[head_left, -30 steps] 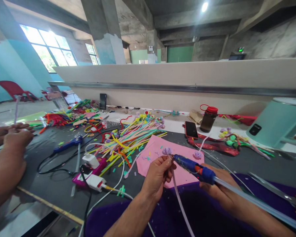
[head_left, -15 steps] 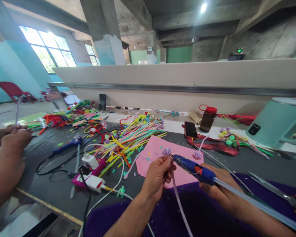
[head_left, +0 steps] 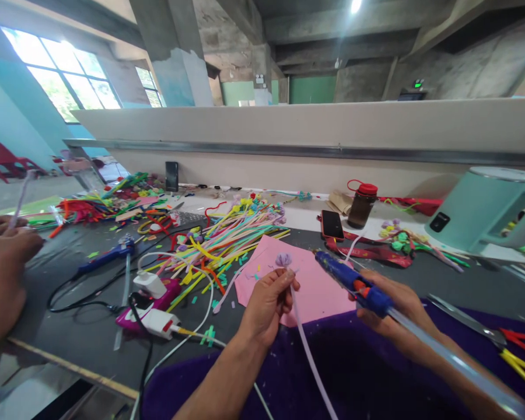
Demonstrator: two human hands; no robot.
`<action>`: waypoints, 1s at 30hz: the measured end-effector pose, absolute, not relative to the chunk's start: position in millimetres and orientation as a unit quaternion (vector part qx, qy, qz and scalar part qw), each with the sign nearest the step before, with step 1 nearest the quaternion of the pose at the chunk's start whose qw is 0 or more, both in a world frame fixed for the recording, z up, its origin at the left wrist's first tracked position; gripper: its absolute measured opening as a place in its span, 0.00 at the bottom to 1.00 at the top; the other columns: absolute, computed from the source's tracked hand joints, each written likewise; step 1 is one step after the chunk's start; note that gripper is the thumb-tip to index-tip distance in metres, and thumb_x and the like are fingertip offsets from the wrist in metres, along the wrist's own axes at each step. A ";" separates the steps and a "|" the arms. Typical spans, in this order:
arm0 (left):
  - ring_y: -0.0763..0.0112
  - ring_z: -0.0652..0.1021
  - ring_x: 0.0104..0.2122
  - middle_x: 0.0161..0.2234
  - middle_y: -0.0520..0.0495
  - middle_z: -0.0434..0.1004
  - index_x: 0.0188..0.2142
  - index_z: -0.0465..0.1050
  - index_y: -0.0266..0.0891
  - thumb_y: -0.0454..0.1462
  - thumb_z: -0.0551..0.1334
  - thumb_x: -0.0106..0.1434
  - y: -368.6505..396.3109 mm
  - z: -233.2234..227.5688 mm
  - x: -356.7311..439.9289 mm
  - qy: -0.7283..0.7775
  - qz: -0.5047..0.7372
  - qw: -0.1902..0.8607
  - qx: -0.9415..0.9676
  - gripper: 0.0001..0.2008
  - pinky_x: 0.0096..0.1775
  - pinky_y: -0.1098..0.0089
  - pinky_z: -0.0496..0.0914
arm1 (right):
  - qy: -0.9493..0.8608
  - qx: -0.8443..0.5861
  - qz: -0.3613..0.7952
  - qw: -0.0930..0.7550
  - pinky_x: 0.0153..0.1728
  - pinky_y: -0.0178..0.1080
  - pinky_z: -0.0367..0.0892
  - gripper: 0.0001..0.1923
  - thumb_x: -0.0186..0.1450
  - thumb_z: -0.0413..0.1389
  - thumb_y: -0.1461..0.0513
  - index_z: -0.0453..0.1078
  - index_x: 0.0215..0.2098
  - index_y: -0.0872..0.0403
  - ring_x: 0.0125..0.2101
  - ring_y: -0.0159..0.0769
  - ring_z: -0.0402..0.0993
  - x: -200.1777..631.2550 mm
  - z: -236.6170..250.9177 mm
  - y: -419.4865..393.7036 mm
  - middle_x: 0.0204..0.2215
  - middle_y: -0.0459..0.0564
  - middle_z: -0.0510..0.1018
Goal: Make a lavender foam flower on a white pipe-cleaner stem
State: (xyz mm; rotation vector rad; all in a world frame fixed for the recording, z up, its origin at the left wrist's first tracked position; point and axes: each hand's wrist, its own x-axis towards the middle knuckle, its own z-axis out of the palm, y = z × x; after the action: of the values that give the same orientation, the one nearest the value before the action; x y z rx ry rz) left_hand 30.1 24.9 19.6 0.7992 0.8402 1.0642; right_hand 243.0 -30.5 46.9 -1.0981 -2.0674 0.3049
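Observation:
Between the thumb and fingers of my left hand [head_left: 266, 303] is a pipe-cleaner flower [head_left: 283, 260], its small purple head showing just above the fingertips. Its long pale lilac stem [head_left: 308, 350] trails down toward the lower edge of the view. My right hand [head_left: 398, 303] is wrapped round a blue glue gun [head_left: 345, 277], with a clear glue stick [head_left: 446, 356] running out of its back end. The nozzle points up and left, a short way right of the flower and apart from it. A pink sheet [head_left: 319, 291] lies flat beneath both.
Loose coloured pipe cleaners [head_left: 227, 239] pile up left of the sheet. A power strip [head_left: 157, 309] with cords, another glue gun [head_left: 109, 256], scissors [head_left: 472, 324], a phone [head_left: 331, 224], a bottle [head_left: 362, 205] and a kettle [head_left: 476, 204] surround it. Another person's hands [head_left: 9, 245] work at far left.
The glue gun's nozzle has drawn away from the flower, to the right and slightly up. My left hand keeps its pinch on the flower. The whole view has shifted a little.

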 end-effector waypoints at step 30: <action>0.84 0.61 0.11 0.13 0.54 0.63 0.20 0.68 0.33 0.41 0.62 0.54 5.5 13.9 44.4 0.333 0.273 0.802 0.413 0.13 0.15 0.80 0.50 | -0.833 -0.369 0.113 0.397 0.29 0.33 0.63 0.04 0.62 0.50 0.66 0.66 0.35 0.54 0.29 0.31 0.69 227.1 26.2 -21.4 0.29 0.48 0.73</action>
State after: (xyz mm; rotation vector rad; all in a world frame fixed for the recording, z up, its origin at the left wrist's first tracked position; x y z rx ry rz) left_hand 44.4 5.5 13.9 0.8847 0.7146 0.5848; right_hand 227.1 -21.4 26.2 -0.9341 -2.1105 0.2875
